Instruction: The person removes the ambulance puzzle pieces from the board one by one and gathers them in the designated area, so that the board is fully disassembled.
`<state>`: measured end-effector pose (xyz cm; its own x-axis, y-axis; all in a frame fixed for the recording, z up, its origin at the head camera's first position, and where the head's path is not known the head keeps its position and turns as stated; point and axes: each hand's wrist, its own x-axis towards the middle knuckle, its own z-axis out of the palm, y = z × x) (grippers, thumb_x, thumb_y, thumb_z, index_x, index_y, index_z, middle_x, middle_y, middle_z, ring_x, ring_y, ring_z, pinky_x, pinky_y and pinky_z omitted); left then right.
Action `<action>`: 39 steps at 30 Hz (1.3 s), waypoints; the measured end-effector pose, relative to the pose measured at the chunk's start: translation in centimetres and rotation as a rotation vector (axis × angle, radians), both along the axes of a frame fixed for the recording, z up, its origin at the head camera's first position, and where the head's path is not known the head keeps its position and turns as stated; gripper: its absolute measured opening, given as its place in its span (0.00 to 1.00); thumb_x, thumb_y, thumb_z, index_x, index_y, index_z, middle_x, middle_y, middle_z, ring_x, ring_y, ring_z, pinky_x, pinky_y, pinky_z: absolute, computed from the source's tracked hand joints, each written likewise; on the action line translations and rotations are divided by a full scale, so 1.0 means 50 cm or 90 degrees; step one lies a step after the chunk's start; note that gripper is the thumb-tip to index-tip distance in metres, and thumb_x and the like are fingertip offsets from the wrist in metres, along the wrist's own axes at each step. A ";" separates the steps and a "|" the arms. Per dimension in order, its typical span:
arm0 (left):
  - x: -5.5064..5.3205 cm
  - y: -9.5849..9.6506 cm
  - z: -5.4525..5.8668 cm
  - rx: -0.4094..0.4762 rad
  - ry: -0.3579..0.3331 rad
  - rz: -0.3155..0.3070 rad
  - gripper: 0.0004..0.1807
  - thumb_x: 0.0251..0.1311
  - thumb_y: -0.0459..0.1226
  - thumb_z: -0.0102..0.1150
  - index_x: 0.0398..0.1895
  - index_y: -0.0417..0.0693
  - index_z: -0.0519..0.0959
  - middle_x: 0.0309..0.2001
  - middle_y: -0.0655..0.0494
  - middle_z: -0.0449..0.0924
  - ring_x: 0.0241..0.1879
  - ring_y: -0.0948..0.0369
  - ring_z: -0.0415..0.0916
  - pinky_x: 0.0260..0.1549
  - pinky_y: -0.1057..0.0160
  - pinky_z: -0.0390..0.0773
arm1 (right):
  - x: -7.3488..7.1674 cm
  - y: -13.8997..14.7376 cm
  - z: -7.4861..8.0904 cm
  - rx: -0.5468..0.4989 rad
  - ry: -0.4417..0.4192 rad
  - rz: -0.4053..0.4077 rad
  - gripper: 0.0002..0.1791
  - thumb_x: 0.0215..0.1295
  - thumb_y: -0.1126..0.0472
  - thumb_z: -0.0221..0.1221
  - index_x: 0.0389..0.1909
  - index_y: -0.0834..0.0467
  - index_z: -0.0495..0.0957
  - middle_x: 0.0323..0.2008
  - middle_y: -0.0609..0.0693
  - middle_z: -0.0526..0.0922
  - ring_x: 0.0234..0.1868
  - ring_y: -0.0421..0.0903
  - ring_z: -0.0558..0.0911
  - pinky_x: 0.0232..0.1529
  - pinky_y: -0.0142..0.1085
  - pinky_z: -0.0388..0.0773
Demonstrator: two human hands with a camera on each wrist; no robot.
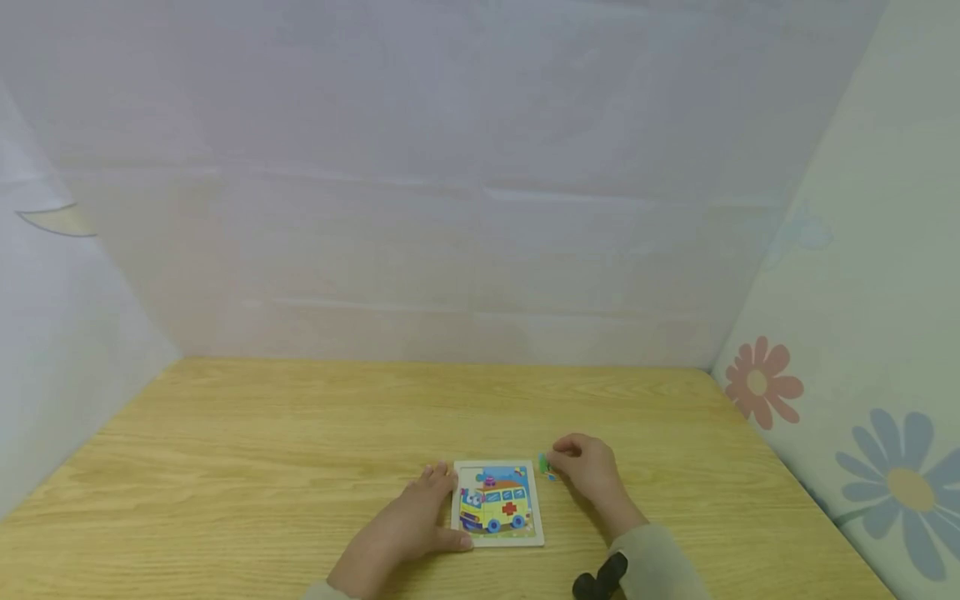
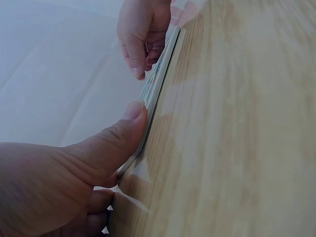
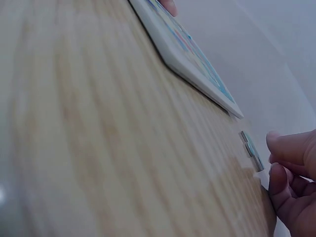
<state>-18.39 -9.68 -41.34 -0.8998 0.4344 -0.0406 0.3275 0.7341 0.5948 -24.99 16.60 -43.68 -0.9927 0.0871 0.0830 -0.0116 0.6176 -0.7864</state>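
Observation:
A square jigsaw puzzle (image 1: 501,507) with a yellow ambulance picture lies in a pale frame on the table. My left hand (image 1: 408,521) holds the frame's left side, its thumb (image 2: 116,140) on the near edge and its fingers near the far left corner. At the picture's upper left, a pale gap shows in the puzzle. To the right of the frame lies a small green and blue puzzle piece (image 1: 543,464). My right hand (image 1: 588,471) is right beside this piece (image 3: 252,150), thumb and forefinger bent and a little apart, with nothing visible between them.
The wooden table (image 1: 300,433) reaches back to a pale wall sheet (image 1: 465,250). On the right wall (image 1: 862,333) are printed flowers. A black device (image 1: 600,579) sits at my right wrist, near the sleeve (image 1: 660,567).

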 end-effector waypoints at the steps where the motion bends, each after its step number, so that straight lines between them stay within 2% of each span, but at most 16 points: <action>1: 0.000 0.000 0.000 0.001 0.000 0.001 0.51 0.40 0.53 0.69 0.64 0.33 0.61 0.68 0.33 0.51 0.68 0.37 0.46 0.63 0.36 0.50 | 0.000 0.001 0.002 -0.026 -0.011 -0.002 0.08 0.57 0.60 0.63 0.34 0.60 0.81 0.31 0.49 0.81 0.35 0.44 0.77 0.36 0.37 0.77; 6: 0.002 0.000 0.003 0.006 -0.004 0.000 0.51 0.40 0.53 0.69 0.64 0.32 0.61 0.68 0.33 0.51 0.68 0.36 0.45 0.63 0.36 0.49 | 0.002 -0.002 0.015 -0.125 -0.048 -0.011 0.10 0.59 0.59 0.61 0.37 0.61 0.80 0.34 0.51 0.80 0.35 0.45 0.77 0.35 0.33 0.77; 11: 0.004 0.000 0.005 0.009 -0.008 -0.002 0.51 0.41 0.53 0.68 0.64 0.32 0.61 0.69 0.33 0.51 0.68 0.37 0.44 0.64 0.36 0.49 | 0.001 -0.012 0.028 -0.224 -0.061 0.001 0.14 0.60 0.56 0.61 0.41 0.62 0.79 0.35 0.52 0.79 0.35 0.45 0.76 0.34 0.32 0.77; 14: 0.002 0.000 0.003 0.009 -0.006 -0.005 0.51 0.41 0.53 0.68 0.64 0.32 0.61 0.69 0.33 0.50 0.68 0.37 0.44 0.64 0.36 0.48 | 0.003 -0.022 0.032 -0.316 -0.072 0.004 0.16 0.61 0.57 0.60 0.43 0.65 0.77 0.32 0.50 0.76 0.31 0.43 0.73 0.31 0.30 0.75; 17: 0.001 -0.001 0.001 0.010 -0.006 -0.007 0.51 0.41 0.53 0.68 0.64 0.32 0.61 0.69 0.34 0.50 0.68 0.37 0.44 0.63 0.36 0.48 | 0.009 -0.035 0.038 -0.358 -0.070 0.024 0.16 0.62 0.59 0.59 0.43 0.67 0.76 0.27 0.49 0.73 0.27 0.42 0.70 0.26 0.29 0.71; 19: 0.001 -0.002 0.000 0.009 -0.005 -0.007 0.51 0.41 0.53 0.68 0.64 0.32 0.61 0.69 0.34 0.50 0.68 0.37 0.44 0.63 0.35 0.48 | 0.013 -0.045 0.041 -0.326 -0.062 0.048 0.16 0.62 0.58 0.59 0.44 0.66 0.76 0.26 0.48 0.73 0.26 0.42 0.70 0.27 0.30 0.71; 21: 0.001 -0.002 -0.001 0.011 -0.006 -0.004 0.51 0.41 0.54 0.68 0.64 0.32 0.61 0.69 0.34 0.50 0.68 0.37 0.44 0.63 0.35 0.48 | 0.018 -0.056 0.046 -0.271 -0.065 0.090 0.16 0.63 0.56 0.58 0.45 0.64 0.76 0.29 0.49 0.75 0.30 0.43 0.72 0.31 0.31 0.73; 25: 0.001 -0.002 0.000 0.010 -0.001 0.001 0.51 0.41 0.54 0.68 0.64 0.33 0.61 0.69 0.34 0.51 0.68 0.37 0.45 0.62 0.34 0.49 | 0.022 -0.073 0.048 -0.148 -0.057 0.217 0.15 0.63 0.56 0.57 0.47 0.61 0.77 0.37 0.49 0.77 0.39 0.45 0.73 0.42 0.36 0.73; 28: 0.001 -0.002 0.002 0.007 0.004 0.000 0.51 0.41 0.54 0.68 0.64 0.33 0.61 0.68 0.33 0.52 0.68 0.36 0.46 0.62 0.34 0.50 | 0.020 -0.082 0.043 -0.072 -0.034 0.300 0.13 0.62 0.57 0.59 0.45 0.58 0.78 0.36 0.47 0.77 0.38 0.44 0.73 0.40 0.35 0.72; 33: 0.001 -0.001 0.004 0.001 0.010 -0.005 0.50 0.42 0.54 0.68 0.64 0.32 0.62 0.68 0.32 0.52 0.67 0.36 0.46 0.62 0.34 0.51 | 0.018 -0.090 0.039 0.013 -0.011 0.346 0.10 0.61 0.59 0.59 0.44 0.54 0.79 0.38 0.44 0.77 0.39 0.42 0.73 0.40 0.34 0.74; 39: 0.003 -0.002 0.004 -0.002 0.008 -0.006 0.50 0.42 0.54 0.68 0.64 0.33 0.62 0.68 0.33 0.52 0.67 0.36 0.47 0.61 0.34 0.52 | 0.014 -0.094 0.030 0.085 -0.001 0.372 0.11 0.61 0.59 0.59 0.45 0.51 0.78 0.41 0.42 0.77 0.43 0.41 0.74 0.46 0.38 0.75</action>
<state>-18.23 -9.80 -41.15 -0.8963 0.4424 -0.0300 0.3421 0.7328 0.5882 -24.28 11.91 -42.18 -0.8730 -0.4846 0.0544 -0.3783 0.6027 -0.7026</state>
